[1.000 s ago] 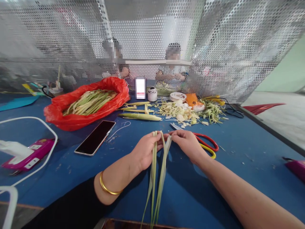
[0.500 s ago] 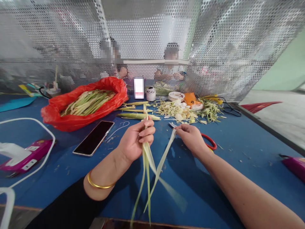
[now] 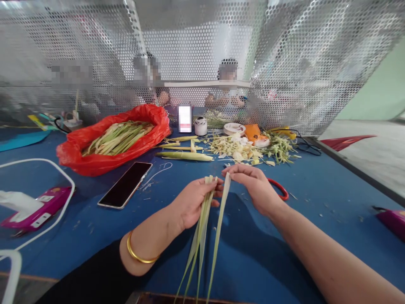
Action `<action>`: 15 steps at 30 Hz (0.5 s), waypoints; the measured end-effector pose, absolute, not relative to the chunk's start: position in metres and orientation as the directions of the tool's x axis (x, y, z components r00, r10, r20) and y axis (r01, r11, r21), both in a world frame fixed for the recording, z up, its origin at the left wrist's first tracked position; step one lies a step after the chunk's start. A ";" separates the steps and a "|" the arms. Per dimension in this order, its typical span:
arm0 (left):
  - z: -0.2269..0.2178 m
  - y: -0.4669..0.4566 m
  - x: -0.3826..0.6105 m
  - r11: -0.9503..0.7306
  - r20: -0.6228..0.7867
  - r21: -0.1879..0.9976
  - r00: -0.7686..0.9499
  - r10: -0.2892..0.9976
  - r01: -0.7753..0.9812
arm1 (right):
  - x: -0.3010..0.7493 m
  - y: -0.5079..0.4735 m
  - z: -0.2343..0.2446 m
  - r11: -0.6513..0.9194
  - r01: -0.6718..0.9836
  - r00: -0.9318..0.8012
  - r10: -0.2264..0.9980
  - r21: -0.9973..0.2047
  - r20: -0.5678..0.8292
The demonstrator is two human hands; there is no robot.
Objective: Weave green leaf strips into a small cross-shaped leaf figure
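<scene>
Pale green corn husk strips [image 3: 201,228] hang down from my left hand [image 3: 194,202], which is closed round their upper ends. My right hand [image 3: 255,183] pinches the top of a single husk strip [image 3: 219,223] just right of that bunch, and this strip also dangles toward the table's front edge. The two hands are almost touching. Behind and partly under my right hand lie scissors with a red handle [image 3: 280,188]; most of them is hidden. Farther back, a thicker green husk piece [image 3: 186,156] rests on the blue table.
A red plastic bag [image 3: 76,162] full of husk strips stands at back left. Near it lie a dark phone [image 3: 126,183] and a purple power strip [image 3: 39,211] with a white cable. Trimmed scraps [image 3: 236,147], a tape roll [image 3: 234,128] and a small jar [image 3: 200,126] sit before a perforated screen [image 3: 196,50].
My left hand has come down and to the right, turning so the strip tops show. My right hand has brought its strip upright beside the bunch.
</scene>
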State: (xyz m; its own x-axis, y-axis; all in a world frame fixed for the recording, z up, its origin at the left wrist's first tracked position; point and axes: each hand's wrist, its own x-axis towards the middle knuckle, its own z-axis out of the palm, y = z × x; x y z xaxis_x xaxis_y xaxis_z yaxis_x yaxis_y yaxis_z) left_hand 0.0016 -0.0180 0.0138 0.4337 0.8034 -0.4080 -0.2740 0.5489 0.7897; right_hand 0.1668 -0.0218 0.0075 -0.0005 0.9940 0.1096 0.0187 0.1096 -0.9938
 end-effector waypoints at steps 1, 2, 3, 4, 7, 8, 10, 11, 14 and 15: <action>0.013 -0.020 0.004 0.550 -0.411 0.793 0.436 0.800 -0.262 | 0.164 -0.024 0.007 0.142 0.076 -0.014 0.990 -0.987 0.142; 0.013 -0.022 0.006 0.553 -0.414 0.795 0.445 0.794 -0.249 | 0.163 -0.025 0.006 0.176 0.139 -0.023 0.984 -0.974 0.175; 0.013 -0.023 0.007 0.557 -0.415 0.796 0.456 0.787 -0.237 | 0.162 -0.026 0.004 0.208 0.205 -0.026 0.978 -0.956 0.208; 0.013 -0.024 0.007 0.559 -0.417 0.797 0.462 0.783 -0.227 | 0.161 -0.026 0.003 0.235 0.268 -0.027 0.971 -0.934 0.237; 0.012 -0.024 0.007 0.557 -0.422 0.807 0.466 0.778 -0.198 | 0.162 -0.025 -0.001 0.287 0.414 -0.044 0.954 -0.864 0.296; 0.011 -0.024 0.007 0.553 -0.423 0.810 0.460 0.781 -0.194 | 0.162 -0.025 -0.002 0.299 0.449 -0.053 0.950 -0.842 0.309; 0.008 -0.023 0.006 0.548 -0.422 0.815 0.455 0.784 -0.188 | 0.162 -0.024 -0.002 0.312 0.508 -0.066 0.943 -0.803 0.325; 0.007 -0.024 0.006 0.546 -0.418 0.816 0.459 0.784 -0.190 | 0.162 -0.024 -0.002 0.312 0.530 -0.065 0.942 -0.788 0.329; 0.006 -0.024 0.005 0.534 -0.401 0.823 0.467 0.788 -0.194 | 0.160 -0.025 -0.001 0.296 0.520 -0.074 0.950 -0.801 0.303; 0.006 -0.024 0.005 0.526 -0.395 0.829 0.465 0.792 -0.192 | 0.159 -0.025 -0.001 0.289 0.498 -0.078 0.954 -0.817 0.290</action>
State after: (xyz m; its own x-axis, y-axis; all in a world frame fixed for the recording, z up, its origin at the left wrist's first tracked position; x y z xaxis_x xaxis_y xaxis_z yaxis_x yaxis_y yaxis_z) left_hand 0.0053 -0.0243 0.0058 0.4652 0.7924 -0.3947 -0.1923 0.5257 0.8287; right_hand 0.1593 -0.0253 -0.0009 -0.0784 0.9539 0.2896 0.4984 0.2891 -0.8173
